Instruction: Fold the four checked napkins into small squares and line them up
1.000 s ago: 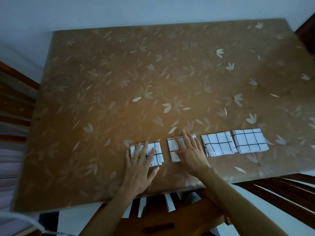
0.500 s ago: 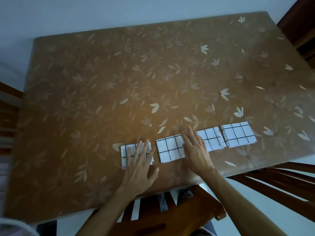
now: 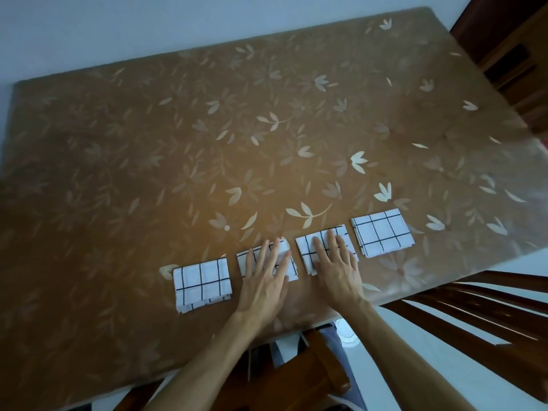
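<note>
Four napkins: all are folded into small checked squares and lie in one row on the surface (image 3: 207, 143), close to its near edge.
First napkin (image 3: 202, 284): it sits at the left end of the row, closest to the near edge, with no hand on it. Its lower layers stick out unevenly toward that edge.
Second napkin (image 3: 246, 259): it lies a little farther from the near edge, mostly covered by the left hand.
Left hand (image 3: 265, 280): it is flat with straight, spread fingers, pressing down on the second napkin and grasping nothing.
Third napkin (image 3: 308, 247): it lies farther again from the near edge, under the right hand.
Right hand (image 3: 338, 268): it is also flat and released, with its fingers laid across the cloth.
Fourth napkin (image 3: 382, 231): it sits at the right end, farthest from the near edge, untouched, with tidy edges.
Row: the napkins slant away from the near edge, with narrow gaps and no overlap.
Done: the folding looks finished on all four.
Left: probably only squaring the two middle napkins, tidying the first one's loose layers and straightening the line.
</note>
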Demonstrator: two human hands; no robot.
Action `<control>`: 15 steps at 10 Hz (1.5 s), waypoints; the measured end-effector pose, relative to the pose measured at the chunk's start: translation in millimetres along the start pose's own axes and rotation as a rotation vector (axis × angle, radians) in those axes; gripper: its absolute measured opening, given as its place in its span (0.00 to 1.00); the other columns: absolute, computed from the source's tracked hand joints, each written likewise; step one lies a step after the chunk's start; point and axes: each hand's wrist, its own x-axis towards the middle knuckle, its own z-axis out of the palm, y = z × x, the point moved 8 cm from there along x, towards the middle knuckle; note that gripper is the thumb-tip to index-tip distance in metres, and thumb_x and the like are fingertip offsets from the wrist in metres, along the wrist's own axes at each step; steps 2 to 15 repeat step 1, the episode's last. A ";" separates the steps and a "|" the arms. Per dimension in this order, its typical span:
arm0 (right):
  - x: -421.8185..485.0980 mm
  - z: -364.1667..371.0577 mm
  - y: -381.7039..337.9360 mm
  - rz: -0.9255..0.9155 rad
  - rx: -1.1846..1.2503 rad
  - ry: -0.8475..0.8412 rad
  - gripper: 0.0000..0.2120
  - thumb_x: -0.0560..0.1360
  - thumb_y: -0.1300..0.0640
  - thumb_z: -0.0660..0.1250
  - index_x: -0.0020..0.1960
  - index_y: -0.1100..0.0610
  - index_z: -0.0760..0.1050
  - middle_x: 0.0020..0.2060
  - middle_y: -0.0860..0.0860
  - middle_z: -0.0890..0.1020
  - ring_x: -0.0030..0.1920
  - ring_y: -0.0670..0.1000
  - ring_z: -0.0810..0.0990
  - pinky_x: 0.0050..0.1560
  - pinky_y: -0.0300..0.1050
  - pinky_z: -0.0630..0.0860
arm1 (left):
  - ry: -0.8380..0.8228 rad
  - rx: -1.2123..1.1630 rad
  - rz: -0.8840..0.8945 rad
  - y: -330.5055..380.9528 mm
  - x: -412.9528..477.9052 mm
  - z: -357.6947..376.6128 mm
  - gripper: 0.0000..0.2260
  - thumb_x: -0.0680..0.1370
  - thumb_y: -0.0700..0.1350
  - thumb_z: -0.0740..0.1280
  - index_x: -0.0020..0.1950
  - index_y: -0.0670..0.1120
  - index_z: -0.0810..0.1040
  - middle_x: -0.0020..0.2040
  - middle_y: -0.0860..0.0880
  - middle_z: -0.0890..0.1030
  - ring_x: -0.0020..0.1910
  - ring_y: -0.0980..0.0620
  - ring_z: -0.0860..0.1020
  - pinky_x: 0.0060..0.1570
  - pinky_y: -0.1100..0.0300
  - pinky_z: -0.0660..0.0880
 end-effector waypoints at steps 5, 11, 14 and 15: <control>0.6 -12.3 0.3 -0.023 0.054 0.080 0.26 0.82 0.53 0.61 0.78 0.53 0.60 0.79 0.59 0.56 0.78 0.61 0.55 0.74 0.58 0.60 | 0.016 -0.042 -0.027 4.0 -2.5 -12.5 0.24 0.84 0.50 0.54 0.80 0.50 0.57 0.82 0.45 0.49 0.80 0.44 0.46 0.78 0.42 0.49; 0.6 -12.3 0.3 -0.023 0.054 0.080 0.26 0.82 0.53 0.61 0.78 0.53 0.60 0.79 0.59 0.56 0.78 0.61 0.55 0.74 0.58 0.60 | 0.016 -0.042 -0.027 4.0 -2.5 -12.5 0.24 0.84 0.50 0.54 0.80 0.50 0.57 0.82 0.45 0.49 0.80 0.44 0.46 0.78 0.42 0.49; 0.6 -12.3 0.3 -0.023 0.054 0.080 0.26 0.82 0.53 0.61 0.78 0.53 0.60 0.79 0.59 0.56 0.78 0.61 0.55 0.74 0.58 0.60 | 0.016 -0.042 -0.027 4.0 -2.5 -12.5 0.24 0.84 0.50 0.54 0.80 0.50 0.57 0.82 0.45 0.49 0.80 0.44 0.46 0.78 0.42 0.49; 0.6 -12.3 0.3 -0.023 0.054 0.080 0.26 0.82 0.53 0.61 0.78 0.53 0.60 0.79 0.59 0.56 0.78 0.61 0.55 0.74 0.58 0.60 | 0.016 -0.042 -0.027 4.0 -2.5 -12.5 0.24 0.84 0.50 0.54 0.80 0.50 0.57 0.82 0.45 0.49 0.80 0.44 0.46 0.78 0.42 0.49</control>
